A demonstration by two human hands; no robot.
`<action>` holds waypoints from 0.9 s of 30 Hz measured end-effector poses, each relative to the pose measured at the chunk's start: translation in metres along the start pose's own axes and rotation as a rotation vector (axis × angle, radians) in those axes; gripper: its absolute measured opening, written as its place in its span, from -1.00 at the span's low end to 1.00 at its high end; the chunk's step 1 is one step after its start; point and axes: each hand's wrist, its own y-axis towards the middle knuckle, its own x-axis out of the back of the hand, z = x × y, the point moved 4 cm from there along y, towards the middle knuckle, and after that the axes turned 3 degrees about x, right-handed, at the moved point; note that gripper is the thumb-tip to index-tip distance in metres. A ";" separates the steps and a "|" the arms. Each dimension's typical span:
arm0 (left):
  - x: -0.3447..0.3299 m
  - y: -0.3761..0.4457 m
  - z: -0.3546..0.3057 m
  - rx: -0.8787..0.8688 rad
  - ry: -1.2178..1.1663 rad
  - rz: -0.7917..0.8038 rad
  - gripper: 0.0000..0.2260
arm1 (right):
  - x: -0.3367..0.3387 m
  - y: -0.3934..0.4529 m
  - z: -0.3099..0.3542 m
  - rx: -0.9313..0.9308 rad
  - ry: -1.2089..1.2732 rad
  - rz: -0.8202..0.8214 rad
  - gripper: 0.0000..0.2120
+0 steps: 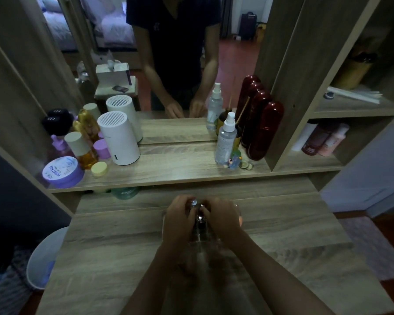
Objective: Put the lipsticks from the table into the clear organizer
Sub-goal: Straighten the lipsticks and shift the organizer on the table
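The clear organizer (204, 241) stands on the wooden table (114, 251) in the middle of the head view, mostly covered by both hands. My left hand (180, 221) and my right hand (223, 220) meet over its top, fingers curled. Shiny silver lipstick tops (194, 203) show between the fingertips, with another lipstick (201, 218) lower down inside the organizer. Which hand grips which lipstick is hard to tell in the dim light. No loose lipsticks show on the table.
A raised shelf (168, 169) behind carries a white cylinder device (121, 139), a purple jar (62, 171), amber bottles, a spray bottle (224, 142) and dark red cases (264, 130). A mirror stands behind it. A white bin (46, 258) sits at the left.
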 end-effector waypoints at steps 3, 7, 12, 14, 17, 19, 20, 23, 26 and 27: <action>0.000 0.000 -0.001 -0.003 0.003 0.002 -0.85 | 0.000 0.002 0.000 0.003 0.003 0.037 -0.80; 0.001 0.002 -0.002 0.003 -0.009 -0.006 -0.85 | 0.003 0.003 0.001 0.010 0.000 0.047 -0.79; 0.001 0.002 -0.001 0.006 -0.003 -0.014 -0.80 | 0.008 0.000 0.001 0.031 0.047 0.023 -0.78; 0.001 0.003 0.000 0.006 0.001 -0.007 -0.77 | 0.014 0.000 0.001 0.035 0.073 0.009 -0.75; 0.002 0.003 0.000 0.009 0.002 0.015 -0.73 | 0.024 -0.001 -0.004 0.016 0.047 -0.031 -0.74; 0.002 0.004 -0.001 0.010 0.010 0.023 -0.72 | 0.027 -0.001 -0.008 0.005 0.002 -0.038 -0.79; 0.002 0.004 -0.001 0.014 0.014 0.030 -0.70 | 0.028 -0.002 -0.009 -0.001 -0.010 -0.029 -0.81; 0.000 0.004 -0.002 0.020 0.011 0.069 -0.66 | 0.027 -0.002 -0.010 -0.028 -0.073 0.025 -0.83; 0.000 0.004 -0.003 0.011 0.014 0.090 -0.64 | 0.026 -0.001 -0.008 -0.038 -0.091 0.086 -0.82; 0.001 0.004 -0.003 0.007 0.013 0.084 -0.65 | 0.026 0.000 -0.007 -0.036 -0.099 0.096 -0.82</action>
